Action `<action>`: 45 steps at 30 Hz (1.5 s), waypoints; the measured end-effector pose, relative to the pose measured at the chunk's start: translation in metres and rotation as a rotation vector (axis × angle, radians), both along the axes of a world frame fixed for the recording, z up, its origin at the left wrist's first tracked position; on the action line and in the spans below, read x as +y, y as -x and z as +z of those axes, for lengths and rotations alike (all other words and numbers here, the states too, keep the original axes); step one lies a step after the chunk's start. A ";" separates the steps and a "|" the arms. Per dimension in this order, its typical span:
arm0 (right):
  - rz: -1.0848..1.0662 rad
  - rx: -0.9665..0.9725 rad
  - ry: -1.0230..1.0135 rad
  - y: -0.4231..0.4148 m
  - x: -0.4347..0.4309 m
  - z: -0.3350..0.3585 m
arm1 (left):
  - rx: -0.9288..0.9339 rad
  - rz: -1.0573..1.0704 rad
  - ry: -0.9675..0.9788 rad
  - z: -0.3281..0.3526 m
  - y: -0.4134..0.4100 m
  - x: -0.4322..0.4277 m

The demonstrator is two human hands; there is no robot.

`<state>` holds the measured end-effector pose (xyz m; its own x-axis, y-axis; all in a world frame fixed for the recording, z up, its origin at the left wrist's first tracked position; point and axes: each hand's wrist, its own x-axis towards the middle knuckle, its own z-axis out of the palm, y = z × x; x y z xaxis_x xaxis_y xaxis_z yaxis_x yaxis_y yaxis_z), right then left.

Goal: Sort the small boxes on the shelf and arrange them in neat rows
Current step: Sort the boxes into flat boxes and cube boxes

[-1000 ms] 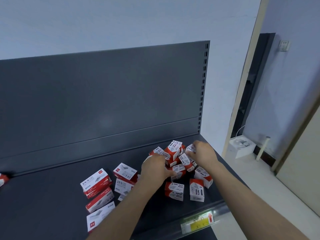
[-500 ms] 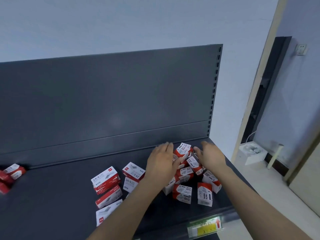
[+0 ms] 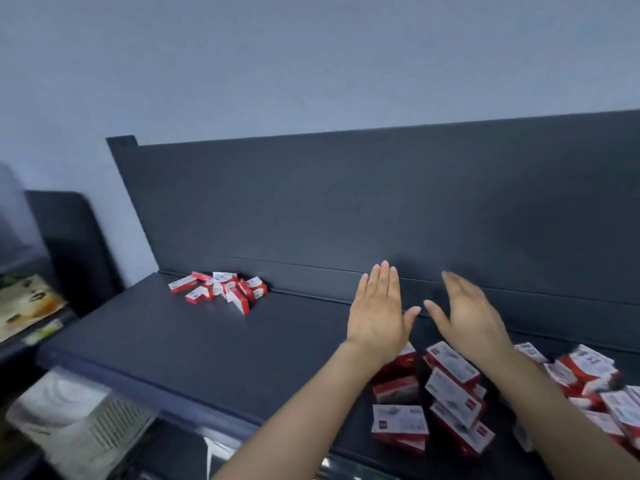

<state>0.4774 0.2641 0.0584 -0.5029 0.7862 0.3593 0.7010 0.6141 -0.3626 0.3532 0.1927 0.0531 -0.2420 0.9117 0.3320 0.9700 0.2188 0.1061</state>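
Sorting barely begun: left hand (image 3: 377, 313) and right hand (image 3: 471, 317) hover flat-fingered, empty. Next, we judge, gather the loose boxes (image 3: 450, 386) at 5 o'clock; second heap (image 3: 221, 289) at 10 o'clock.

No legible text on boxes (image 3: 452, 362)

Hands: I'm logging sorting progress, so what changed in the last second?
The left hand and right hand let go of the right-end pile of boxes and moved left, open and empty, before the back panel. The camera swung left, showing the far-left pile fully. All boxes remain jumbled, none in rows.
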 end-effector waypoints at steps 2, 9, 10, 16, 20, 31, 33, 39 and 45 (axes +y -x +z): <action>0.045 -0.033 0.021 0.034 -0.008 -0.002 | -0.015 0.032 0.013 -0.003 0.029 -0.010; 0.129 -0.133 0.066 0.177 -0.034 -0.008 | -0.076 0.109 0.040 -0.019 0.162 -0.041; 0.132 -0.129 0.076 0.200 -0.038 -0.010 | -0.081 0.116 0.046 -0.020 0.186 -0.047; 0.154 -0.176 0.147 0.323 -0.063 -0.023 | -0.141 0.196 0.104 -0.032 0.317 -0.082; 0.178 -0.185 0.153 0.379 -0.072 -0.038 | -0.172 0.261 0.169 -0.049 0.384 -0.094; 0.184 -0.269 0.125 0.436 -0.071 -0.072 | -0.423 0.432 0.250 -0.083 0.456 -0.096; 0.180 -0.307 0.123 0.439 -0.071 -0.073 | -0.471 0.451 0.237 -0.086 0.459 -0.089; 0.143 -0.424 0.076 0.445 -0.070 -0.074 | -0.509 0.473 0.179 -0.089 0.462 -0.077; 0.117 -0.550 0.107 0.448 -0.076 -0.067 | -0.535 0.546 0.219 -0.080 0.473 -0.080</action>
